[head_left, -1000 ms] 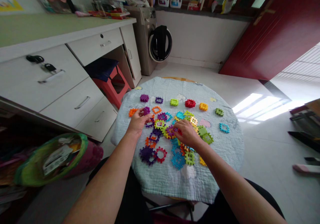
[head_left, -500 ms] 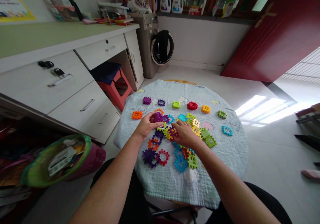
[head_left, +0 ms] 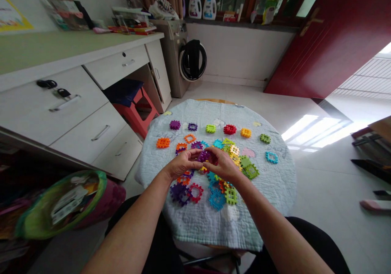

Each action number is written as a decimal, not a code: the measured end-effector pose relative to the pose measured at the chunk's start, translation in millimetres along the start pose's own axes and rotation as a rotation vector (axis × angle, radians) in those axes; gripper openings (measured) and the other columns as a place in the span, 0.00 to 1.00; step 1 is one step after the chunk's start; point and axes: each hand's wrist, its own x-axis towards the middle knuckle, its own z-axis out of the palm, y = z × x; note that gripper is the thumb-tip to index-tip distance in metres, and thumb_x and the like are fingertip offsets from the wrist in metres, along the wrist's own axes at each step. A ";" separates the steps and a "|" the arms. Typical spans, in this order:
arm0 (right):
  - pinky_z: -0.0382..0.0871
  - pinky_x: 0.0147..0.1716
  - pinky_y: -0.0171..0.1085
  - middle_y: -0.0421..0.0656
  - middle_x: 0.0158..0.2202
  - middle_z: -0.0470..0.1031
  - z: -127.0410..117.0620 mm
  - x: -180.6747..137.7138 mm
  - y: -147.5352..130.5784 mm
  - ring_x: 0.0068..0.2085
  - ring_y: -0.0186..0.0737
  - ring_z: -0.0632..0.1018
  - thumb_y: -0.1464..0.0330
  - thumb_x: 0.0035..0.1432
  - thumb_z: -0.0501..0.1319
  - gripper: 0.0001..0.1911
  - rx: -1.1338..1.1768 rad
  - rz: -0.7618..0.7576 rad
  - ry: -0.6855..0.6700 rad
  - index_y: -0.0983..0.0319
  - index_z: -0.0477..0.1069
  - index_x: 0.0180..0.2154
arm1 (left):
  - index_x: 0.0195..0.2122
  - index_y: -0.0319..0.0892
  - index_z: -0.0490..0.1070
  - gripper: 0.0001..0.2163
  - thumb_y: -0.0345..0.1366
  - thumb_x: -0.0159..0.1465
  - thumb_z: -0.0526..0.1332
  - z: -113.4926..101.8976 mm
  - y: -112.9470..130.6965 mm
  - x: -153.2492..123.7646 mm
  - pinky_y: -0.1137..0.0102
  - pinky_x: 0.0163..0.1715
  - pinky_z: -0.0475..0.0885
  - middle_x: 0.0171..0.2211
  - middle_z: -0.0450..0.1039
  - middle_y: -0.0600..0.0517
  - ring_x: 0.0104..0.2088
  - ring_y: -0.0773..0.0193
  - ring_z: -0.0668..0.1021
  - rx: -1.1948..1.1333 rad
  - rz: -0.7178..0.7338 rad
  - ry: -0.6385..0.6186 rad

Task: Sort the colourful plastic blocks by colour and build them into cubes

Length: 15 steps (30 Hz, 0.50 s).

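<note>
Tile, purple and notched at its edges [head_left: 202,156], sits pinched between the thumb and fingers of my left grip [head_left: 185,161], above the middle of the worktop [head_left: 218,100]. My right grip [head_left: 224,164] is curled in close beside it, thumb and fingertips closed on a reddish piece [head_left: 214,158] that my fingers mostly hide. I cannot tell whether the two pieces are joined. My thumbs nearly meet in front of them.

Beneath my hands, a loose heap spreads over the pale blue cloth [head_left: 214,229]. Yellow tiles [head_left: 235,158] lie just past my right knuckles, with a pair of green tiles [head_left: 251,171] farther right. Nearer to me are blue tiles [head_left: 216,200] touching a green window tile [head_left: 231,196], and, to their left, dark purple tiles [head_left: 176,191] against a red frame [head_left: 196,192].

Along the far side I see a spaced row: a purple stack [head_left: 174,125], a dark blue frame [head_left: 192,126], a lime frame [head_left: 210,128], a red stack [head_left: 229,129], a yellow-orange tile [head_left: 246,132] and a green piece [head_left: 265,138]. A light blue frame [head_left: 271,157] lies apart at the right; an orange tile [head_left: 163,143] lies at the left. Beyond the worktop stands a washing machine [head_left: 174,60], its door open.
</note>
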 end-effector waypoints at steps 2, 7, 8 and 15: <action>0.65 0.36 0.36 0.41 0.33 0.73 0.0 -1.7 -2.2 0.34 0.36 0.72 0.65 0.54 0.63 0.19 0.031 0.013 -0.001 0.63 0.68 0.48 | 0.51 0.39 0.70 0.26 0.35 0.50 0.71 0.8 -1.3 -0.2 0.65 0.47 0.70 0.49 0.73 0.43 0.46 0.57 0.77 -0.048 -0.023 -0.043; 0.67 0.44 0.41 0.46 0.41 0.74 2.2 -7.2 -6.9 0.42 0.40 0.74 0.66 0.59 0.57 0.22 0.028 0.008 -0.045 0.63 0.64 0.55 | 0.48 0.37 0.72 0.23 0.37 0.51 0.71 4.5 -8.7 0.8 0.65 0.46 0.71 0.46 0.75 0.43 0.42 0.59 0.78 -0.202 -0.071 -0.130; 0.66 0.46 0.42 0.48 0.44 0.73 2.4 -9.3 -7.7 0.45 0.42 0.73 0.67 0.59 0.56 0.23 0.017 -0.004 -0.053 0.63 0.63 0.56 | 0.47 0.37 0.72 0.23 0.36 0.51 0.71 5.0 -10.8 1.5 0.66 0.46 0.71 0.45 0.75 0.43 0.42 0.60 0.78 -0.227 -0.077 -0.132; 0.60 0.55 0.51 0.54 0.53 0.63 4.4 -25.5 -12.4 0.55 0.52 0.65 0.63 0.47 0.65 0.41 -0.185 -0.094 0.036 0.65 0.55 0.61 | 0.46 0.36 0.72 0.19 0.33 0.53 0.68 11.0 -26.1 3.3 0.69 0.44 0.70 0.42 0.77 0.43 0.40 0.61 0.79 -0.382 -0.122 -0.139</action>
